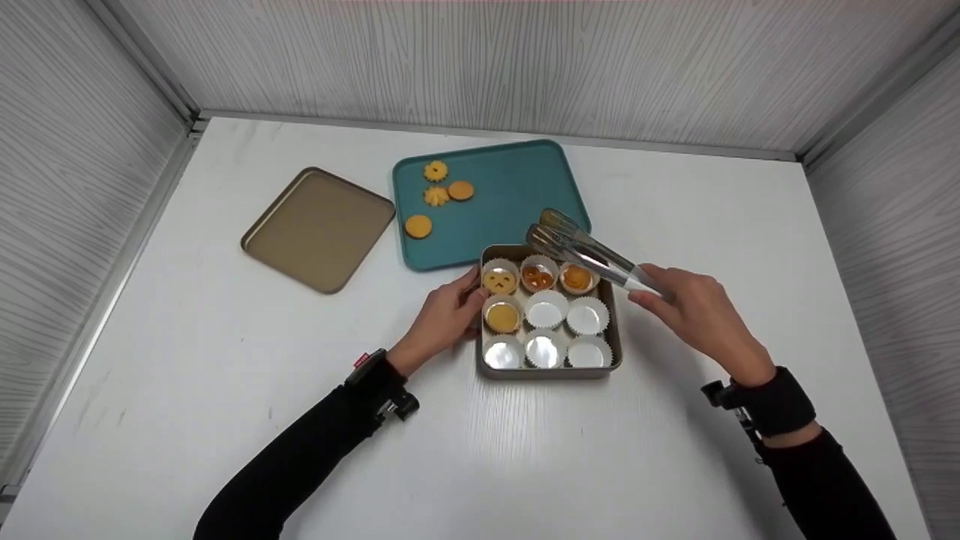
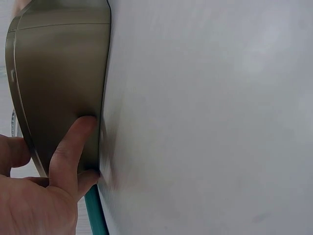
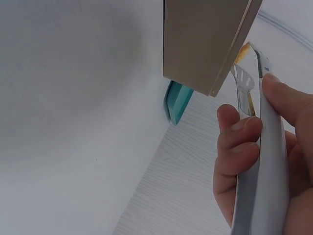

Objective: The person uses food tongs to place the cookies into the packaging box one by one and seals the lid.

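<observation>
My left hand [image 1: 448,315] grips the left wall of a metal tin [image 1: 551,373], thumb at the rim and fingers [image 2: 73,147] against the outer side. Inside stand rows of white paper cups [image 1: 546,309]. The back row holds a face-like cookie [image 1: 499,282], reddish-brown pieces [image 1: 537,277] and an orange cookie [image 1: 577,277]; a round yellow cookie [image 1: 502,317] lies in the middle row's left cup. My right hand [image 1: 697,307] holds metal tongs [image 1: 600,259] by their white handles, their heads over the tin's back edge. An amber tint [image 3: 242,53] shows at the tongs' end.
Behind the tin lies a teal tray [image 1: 517,187] with flower-shaped cookies [image 1: 436,171] and round cookies [image 1: 418,226] on its left part. A bronze square tray [image 1: 319,229] lies left of it. Grey wood-grain panels [image 1: 495,67] border the white table [image 1: 420,465].
</observation>
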Available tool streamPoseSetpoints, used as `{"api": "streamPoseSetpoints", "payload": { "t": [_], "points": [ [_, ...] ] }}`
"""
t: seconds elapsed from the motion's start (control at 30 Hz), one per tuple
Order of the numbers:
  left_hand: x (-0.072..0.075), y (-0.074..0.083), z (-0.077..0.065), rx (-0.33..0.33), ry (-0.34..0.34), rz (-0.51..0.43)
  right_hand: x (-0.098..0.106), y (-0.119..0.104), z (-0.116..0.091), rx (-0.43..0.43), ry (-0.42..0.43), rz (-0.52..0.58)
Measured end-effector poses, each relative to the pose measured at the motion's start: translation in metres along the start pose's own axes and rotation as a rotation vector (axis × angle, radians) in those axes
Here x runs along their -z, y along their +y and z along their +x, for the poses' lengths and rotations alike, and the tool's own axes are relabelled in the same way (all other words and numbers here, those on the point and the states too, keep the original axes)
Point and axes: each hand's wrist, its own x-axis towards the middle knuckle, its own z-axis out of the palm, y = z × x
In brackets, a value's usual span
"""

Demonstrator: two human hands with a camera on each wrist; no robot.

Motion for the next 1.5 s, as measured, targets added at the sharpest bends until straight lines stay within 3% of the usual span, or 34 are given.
{"api": "streamPoseSetpoints", "payload": {
  "t": [0.4, 0.67, 0.87, 1.23, 1.5],
  "points": [
    [0.000, 0.001, 0.000, 0.040, -0.015, -0.013, 0.017, 0.009, -0.025, 0.014, -0.028, -0.020],
    [0.000, 0.000, 0.000, 0.030, -0.012, 0.004, 0.026, 0.013, -0.035, 0.051, -0.066, -0.016],
    [0.000, 0.000, 0.001, 0.034, -0.005, 0.008, 0.033, 0.012, -0.039, 0.073, -0.113, 0.002],
    [0.000, 0.002, 0.000, 0.056, -0.011, -0.034, 0.040, 0.002, -0.043, 0.061, -0.193, -0.062],
    [0.001, 0.001, 0.000, 0.029, -0.009, -0.007, 0.039, -0.008, -0.040, 0.090, -0.187, -0.132]
  ]
}}
